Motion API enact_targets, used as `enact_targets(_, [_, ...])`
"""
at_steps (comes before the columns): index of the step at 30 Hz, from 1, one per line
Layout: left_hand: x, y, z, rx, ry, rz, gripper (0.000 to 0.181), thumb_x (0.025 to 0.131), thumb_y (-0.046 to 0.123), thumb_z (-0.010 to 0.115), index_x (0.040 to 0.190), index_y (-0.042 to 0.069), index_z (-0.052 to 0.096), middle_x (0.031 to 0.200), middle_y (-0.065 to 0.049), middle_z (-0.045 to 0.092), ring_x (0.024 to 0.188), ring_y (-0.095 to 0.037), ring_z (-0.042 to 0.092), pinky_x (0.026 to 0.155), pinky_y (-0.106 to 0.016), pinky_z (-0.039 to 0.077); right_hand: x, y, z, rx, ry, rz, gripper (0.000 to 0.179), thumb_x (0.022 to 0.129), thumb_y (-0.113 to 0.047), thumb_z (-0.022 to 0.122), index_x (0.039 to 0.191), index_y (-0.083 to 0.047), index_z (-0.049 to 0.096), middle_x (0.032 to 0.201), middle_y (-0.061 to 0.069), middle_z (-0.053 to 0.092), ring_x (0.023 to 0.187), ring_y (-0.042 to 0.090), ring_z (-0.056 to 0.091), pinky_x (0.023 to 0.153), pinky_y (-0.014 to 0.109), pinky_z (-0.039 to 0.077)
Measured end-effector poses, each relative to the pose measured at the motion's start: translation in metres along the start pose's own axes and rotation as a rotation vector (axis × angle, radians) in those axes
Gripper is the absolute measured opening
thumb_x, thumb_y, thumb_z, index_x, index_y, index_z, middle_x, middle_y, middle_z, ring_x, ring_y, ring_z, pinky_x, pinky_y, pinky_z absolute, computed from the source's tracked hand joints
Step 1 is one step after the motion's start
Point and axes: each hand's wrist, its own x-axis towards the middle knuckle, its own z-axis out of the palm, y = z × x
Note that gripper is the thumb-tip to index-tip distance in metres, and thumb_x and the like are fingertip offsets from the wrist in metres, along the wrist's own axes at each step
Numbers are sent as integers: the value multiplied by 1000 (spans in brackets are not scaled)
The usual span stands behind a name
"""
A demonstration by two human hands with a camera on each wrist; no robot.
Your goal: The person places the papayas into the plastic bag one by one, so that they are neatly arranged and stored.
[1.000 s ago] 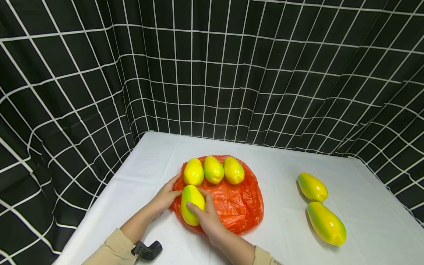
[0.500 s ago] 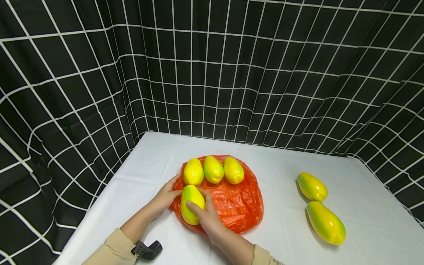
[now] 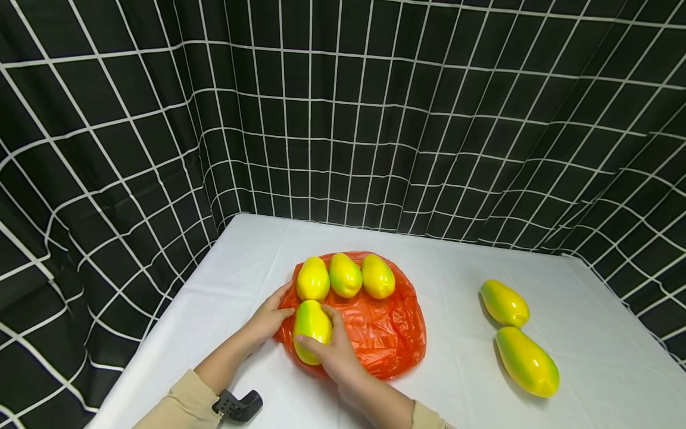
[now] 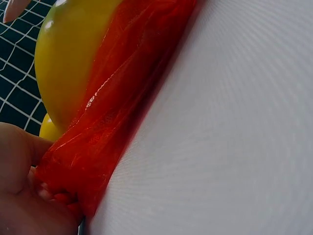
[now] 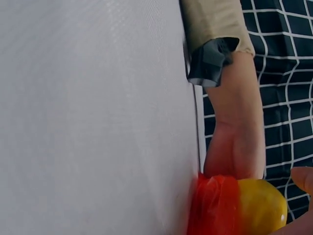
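Note:
Near the front left of a flattened red plastic bag rests a glossy yellow-green papaya. My right hand is around its right side, index finger along the far side. In the right wrist view, the thumb stands a little off the papaya; the other fingers are hidden. My left hand holds the bag's left edge, and some fingertips show through the thin red plastic in the left wrist view. Three more papayas lie in a row along the bag's far side.
Two longer papayas, a farther one and a nearer one, lie on the white-covered table to the right. A black wrist device is on the left forearm. Black curtains with white grid lines surround the table.
The right thumb has lifted slightly off the papaya, which has turned a little and stays at the bag's front left. The left hand keeps its place on the bag's edge.

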Motion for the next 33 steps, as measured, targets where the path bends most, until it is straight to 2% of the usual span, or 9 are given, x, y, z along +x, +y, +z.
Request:
enact_targets(7, [0, 1, -1, -18, -5, 0, 61, 91, 4, 45, 148, 13, 26, 151, -17, 27, 137, -38, 29, 110, -55, 27, 2, 2, -5, -54, 10, -71, 75, 79, -25, 69, 141, -12, 29, 137, 14, 39, 115, 29, 45, 94, 47, 43])
enact_targets(11, [0, 1, 0, -20, -9, 2, 61, 91, 4, 45, 148, 13, 25, 152, -17, 27, 138, -38, 28, 111, -55, 26, 2, 1, -6, -54, 15, -68, 74, 79, -25, 69, 141, -12, 29, 139, 14, 38, 117, 30, 45, 96, 49, 42])
enact_targets(16, [-1, 1, -1, -21, -10, 4, 61, 91, 4, 45, 148, 12, 25, 152, -17, 27, 137, -38, 30, 110, -54, 28, 3, -2, -11, -51, 35, -77, 74, 80, -24, 68, 141, -11, 29, 146, 17, 31, 126, 35, 37, 104, 56, 35])
enact_targets(20, [-1, 1, -1, -24, -10, 8, 61, 91, 4, 45, 148, 11, 24, 151, -17, 27, 136, -38, 31, 109, -54, 29, 2, -5, -19, -24, 40, -90, 76, 81, -23, 68, 143, -12, 26, 152, 16, 23, 139, 39, 22, 109, 61, 23])
enact_targets(25, [-1, 1, -1, -19, -6, -1, 62, 91, 4, 45, 148, 12, 24, 152, -17, 25, 138, -38, 27, 111, -55, 26, 2, -13, -33, 26, 34, -123, 78, 84, -20, 66, 145, -10, 19, 155, 14, 16, 144, 36, 9, 113, 58, 16])
enact_targets(33, [-2, 2, -1, -19, -8, 0, 62, 90, 4, 44, 148, 11, 23, 153, -18, 24, 139, -39, 25, 112, -55, 22, 5, -22, -73, 26, 80, -176, 85, 80, -22, 72, 145, -7, 18, 152, 16, 23, 143, 33, 17, 117, 47, 13])
